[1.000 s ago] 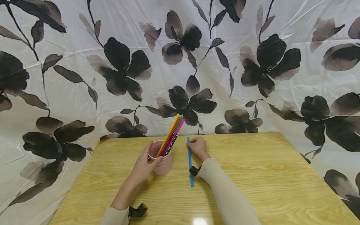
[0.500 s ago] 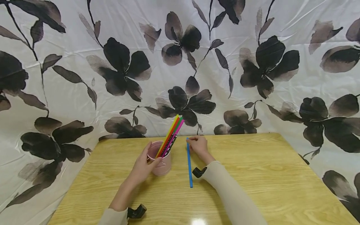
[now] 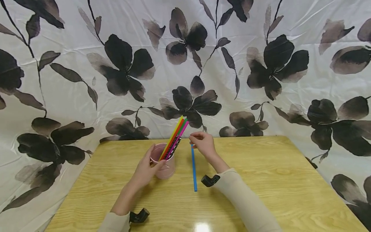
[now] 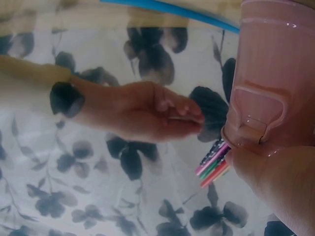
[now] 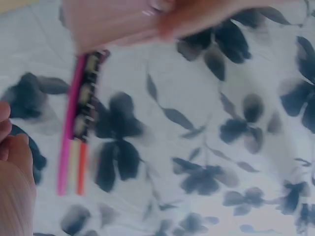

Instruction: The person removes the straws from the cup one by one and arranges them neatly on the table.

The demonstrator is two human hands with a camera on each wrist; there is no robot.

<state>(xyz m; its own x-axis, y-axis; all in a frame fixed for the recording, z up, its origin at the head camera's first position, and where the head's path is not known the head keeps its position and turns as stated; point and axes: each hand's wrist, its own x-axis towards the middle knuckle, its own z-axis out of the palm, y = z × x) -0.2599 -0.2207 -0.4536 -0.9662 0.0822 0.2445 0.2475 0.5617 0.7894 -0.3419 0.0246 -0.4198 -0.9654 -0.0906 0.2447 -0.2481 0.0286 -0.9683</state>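
My left hand (image 3: 145,170) holds a pink cup (image 3: 166,172) on the table, thumb against its near side. In the left wrist view a small loop (image 4: 261,105) shows on the cup's wall. Several slim sticks (image 3: 175,138), yellow, red, green and magenta, lean out of the cup to the right, with shorter black-and-white patterned ones among them. A long thin blue stick (image 3: 194,170) lies lengthwise on the table, right of the cup. My right hand (image 3: 205,145) is raised over its far end, fingers loosely bent. In the left wrist view this hand (image 4: 147,110) appears apart from the stick.
The wooden table (image 3: 261,180) ends at a far edge close behind both hands. A white cloth with dark flowers (image 3: 232,71) hangs behind it and at the sides. Black wrist devices (image 3: 210,180) sit on both sleeves.
My right hand has let go of the blue stick's far end and lifted upward from it. The blue stick still lies on the table. My left hand stays on the cup.
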